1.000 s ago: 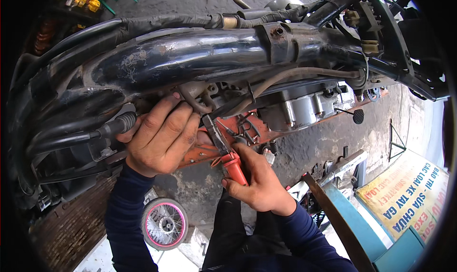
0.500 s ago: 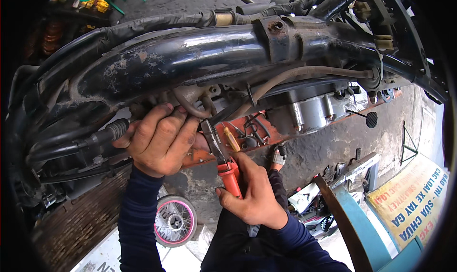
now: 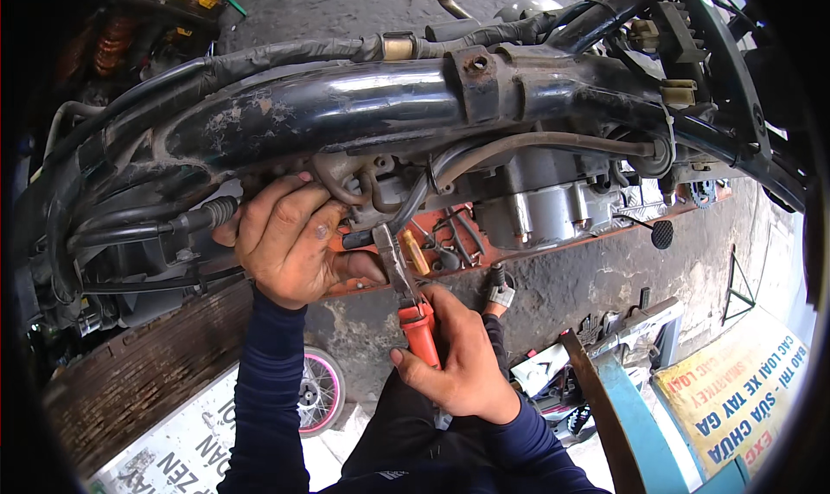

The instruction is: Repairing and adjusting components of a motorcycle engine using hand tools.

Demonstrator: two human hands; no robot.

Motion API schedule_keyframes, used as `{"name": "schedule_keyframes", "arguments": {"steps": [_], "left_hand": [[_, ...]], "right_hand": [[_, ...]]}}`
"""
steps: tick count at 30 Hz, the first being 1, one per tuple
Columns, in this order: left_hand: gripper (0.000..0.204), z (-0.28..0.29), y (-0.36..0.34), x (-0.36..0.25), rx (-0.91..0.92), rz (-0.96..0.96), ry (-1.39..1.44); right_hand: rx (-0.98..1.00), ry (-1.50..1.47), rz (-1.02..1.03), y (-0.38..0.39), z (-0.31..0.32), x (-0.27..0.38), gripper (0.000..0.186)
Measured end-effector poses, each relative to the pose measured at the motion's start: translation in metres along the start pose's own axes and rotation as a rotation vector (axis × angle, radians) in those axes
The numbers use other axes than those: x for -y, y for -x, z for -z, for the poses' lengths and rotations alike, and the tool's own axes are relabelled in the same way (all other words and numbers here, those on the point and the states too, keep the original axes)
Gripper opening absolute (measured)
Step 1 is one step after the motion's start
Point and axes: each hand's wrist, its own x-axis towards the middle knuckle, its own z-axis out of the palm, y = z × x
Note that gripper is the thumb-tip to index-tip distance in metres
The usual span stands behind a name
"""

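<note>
My right hand (image 3: 454, 356) is wrapped round the red handles of a pair of pliers (image 3: 398, 269). The metal jaws point up and touch a black rubber hose (image 3: 415, 203) below the motorcycle frame (image 3: 346, 105). The hose's end sits beside my left thumb, under a curved metal pipe (image 3: 335, 183). My left hand (image 3: 290, 239) reaches under the frame tube with its fingers curled against the parts there. Their tips are partly hidden, so what they grip is unclear. A ribbed rubber boot (image 3: 221, 210) lies next to that hand.
Below the engine (image 3: 549, 209), a red tray (image 3: 484, 239) holds several tools, with a yellow-handled tool (image 3: 415, 252) near the pliers. A pink-rimmed wheel (image 3: 322, 390) is at lower left. At right are a foot pedal (image 3: 661, 234) and a yellow sign (image 3: 735, 390).
The black hose's end now shows lower, beside my left thumb, which has come into sight. The pliers have shifted slightly down with the hose. The whole view has also moved a little.
</note>
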Motion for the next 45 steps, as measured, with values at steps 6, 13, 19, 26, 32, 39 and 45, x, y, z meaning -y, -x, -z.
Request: {"name": "schedule_keyframes", "arguments": {"steps": [6,13,19,26,32,39,45], "left_hand": [[0.052,0.021,0.006,-0.007,0.04,0.023,0.16],[0.043,0.032,0.016,-0.048,-0.05,0.421,0.541],[0.033,0.022,0.004,-0.056,-0.077,0.588,0.856],[0.03,0.026,0.004,-0.066,-0.134,0.62,0.795],[0.027,0.018,0.002,-0.072,-0.149,0.654,0.787],[0.024,0.0,0.006,-0.071,-0.298,0.568,0.647],[0.036,0.029,0.011,-0.08,-0.079,0.928,0.814]], "right_hand": [[0.146,-0.103,-0.119,-0.008,0.016,-0.003,0.042],[0.322,-0.51,-0.393,-0.01,0.047,0.004,0.05],[0.292,-0.329,-0.385,-0.01,0.055,0.01,0.039],[0.282,-0.039,-0.34,-0.015,0.055,0.024,0.024],[0.282,0.125,-0.269,-0.01,0.059,0.028,0.026],[0.313,0.127,-0.216,-0.016,0.056,0.026,0.029],[0.264,0.114,-0.207,-0.016,0.055,0.019,0.028]]}}
